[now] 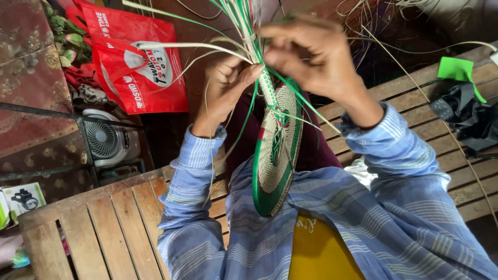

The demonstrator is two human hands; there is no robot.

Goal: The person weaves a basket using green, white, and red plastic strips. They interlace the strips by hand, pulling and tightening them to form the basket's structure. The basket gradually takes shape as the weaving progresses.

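Head view shows both forearms in blue striped sleeves raised, the left hand (225,85) closed on pale fibre strands (244,23) beside the top edge of a round woven mat (277,150) with a green rim, held on edge above the lap; the right hand (306,54) pinches the same strand bundle from the other side, fingers together. Left of the arms a red bag (129,62) with a white round label leans above a small white fan (106,140); a green paper piece (456,70) lies on the wooden slatted bench (104,228) at right
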